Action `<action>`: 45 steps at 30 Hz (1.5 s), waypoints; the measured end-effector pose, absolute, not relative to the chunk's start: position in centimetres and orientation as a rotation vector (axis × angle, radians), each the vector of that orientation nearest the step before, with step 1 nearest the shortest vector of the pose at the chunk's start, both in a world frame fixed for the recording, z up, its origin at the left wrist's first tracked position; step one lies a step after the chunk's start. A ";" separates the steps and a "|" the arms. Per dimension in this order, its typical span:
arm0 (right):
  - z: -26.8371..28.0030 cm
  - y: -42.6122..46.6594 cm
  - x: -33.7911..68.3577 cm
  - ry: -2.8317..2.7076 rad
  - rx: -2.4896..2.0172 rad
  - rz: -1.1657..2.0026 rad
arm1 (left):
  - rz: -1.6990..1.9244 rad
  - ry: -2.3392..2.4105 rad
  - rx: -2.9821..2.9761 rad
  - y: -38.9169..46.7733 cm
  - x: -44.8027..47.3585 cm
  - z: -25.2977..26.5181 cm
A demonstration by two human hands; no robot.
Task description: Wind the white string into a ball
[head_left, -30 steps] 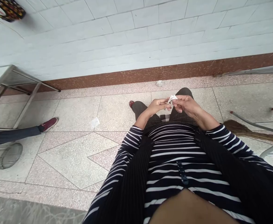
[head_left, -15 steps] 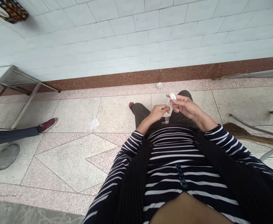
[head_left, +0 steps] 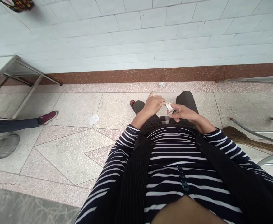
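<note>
A small wound bundle of white string (head_left: 169, 107) is looped round the fingers of my right hand (head_left: 183, 112), whose fingers are bent about it. My left hand (head_left: 153, 104) is at the left side of the bundle, thumb and forefinger pinched together at the string and the other fingers partly raised. The strand in that pinch is too fine to follow clearly. On the floor by the wall lies a ball of white string (head_left: 161, 84), ahead of both hands.
A white scrap (head_left: 94, 119) lies on the tiled floor. To the left are a metal-framed table (head_left: 15, 62), a wire basket (head_left: 7, 146) and another person's shoe (head_left: 49, 117). A broom (head_left: 236, 133) and metal chair legs (head_left: 250, 127) are on the right.
My left hand has moved forward and slightly left, turning back-up over the string. My right hand has lowered a little toward my lap with the bundle. The view has shifted slightly.
</note>
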State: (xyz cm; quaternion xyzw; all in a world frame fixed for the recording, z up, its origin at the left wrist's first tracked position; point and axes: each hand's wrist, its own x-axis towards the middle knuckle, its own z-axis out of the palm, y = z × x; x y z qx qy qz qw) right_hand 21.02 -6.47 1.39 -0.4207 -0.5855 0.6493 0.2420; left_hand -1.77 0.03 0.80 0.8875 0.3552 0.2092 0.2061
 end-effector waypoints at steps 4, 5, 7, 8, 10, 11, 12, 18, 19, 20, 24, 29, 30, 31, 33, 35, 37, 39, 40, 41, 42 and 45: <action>2.3 -6.6 21.1 -1.375 -1.067 1.826 | 0.627 0.971 2.370 -0.1 -1.3 0.0; 2.3 -6.7 21.0 -1.313 -1.060 1.832 | 0.636 0.979 2.311 -0.2 -1.2 -0.4; 2.2 -6.7 20.7 -1.222 -1.052 1.830 | 0.643 0.981 2.159 -0.4 -0.9 -1.3; 2.1 -6.8 20.4 -1.187 -1.053 1.816 | 0.646 0.967 2.070 -0.6 -0.8 -1.8; 1.9 -6.8 19.9 -1.128 -1.053 1.771 | 0.676 0.914 1.884 -1.0 -0.5 -2.7; 1.9 -6.8 19.7 -1.102 -1.045 1.751 | 0.707 0.881 1.792 -1.2 -0.4 -3.1; 1.8 -6.8 19.5 -1.076 -1.028 1.738 | 0.744 0.849 1.705 -1.3 -0.3 -3.5; 1.5 -7.0 19.4 -0.956 -0.943 1.782 | 0.793 0.768 1.484 -1.7 0.1 -3.8; 1.6 -7.1 19.4 -0.944 -0.938 1.797 | 0.778 0.797 1.502 -1.7 0.2 -3.7; 1.7 -7.1 19.4 -0.936 -0.931 1.811 | 0.761 0.837 1.527 -1.6 0.2 -3.5; 2.0 -6.9 19.4 -0.984 -0.921 1.780 | 0.664 0.966 1.649 -2.1 0.4 -3.5; 1.2 -5.5 20.7 -1.261 -1.029 1.572 | 0.450 1.006 1.792 -3.4 0.5 -4.0; 0.7 -5.2 21.0 -1.344 -1.092 1.509 | 0.418 1.017 1.836 -3.4 0.4 -3.9; 0.2 -5.0 21.4 -1.426 -1.167 1.443 | 0.391 1.036 1.889 -3.4 0.3 -3.8; -0.9 -4.9 22.0 -1.566 -1.324 1.334 | 0.351 1.080 2.015 -2.9 -0.1 -3.3; -1.7 -5.1 22.3 -1.677 -1.458 1.308 | 0.349 1.103 2.137 -2.0 -0.6 -2.5; -1.9 -5.7 22.4 -1.739 -1.502 1.383 | 0.383 1.099 2.225 -0.9 -1.2 -1.5; -1.7 -6.3 22.2 -1.745 -1.423 1.571 | 0.421 1.094 2.278 0.1 -1.6 -0.7; -1.4 -6.6 22.1 -1.718 -1.343 1.683 | 0.431 1.092 2.293 0.5 -1.8 -0.4; -1.0 -6.8 21.9 -1.670 -1.253 1.789 | 0.437 1.085 2.297 0.8 -1.9 -0.3; -0.6 -6.9 21.8 -1.607 -1.167 1.873 | 0.440 1.074 2.292 0.9 -1.9 -0.3; 0.3 -7.1 21.6 -1.407 -1.011 1.957 | 0.456 1.027 2.213 1.0 -1.9 -0.9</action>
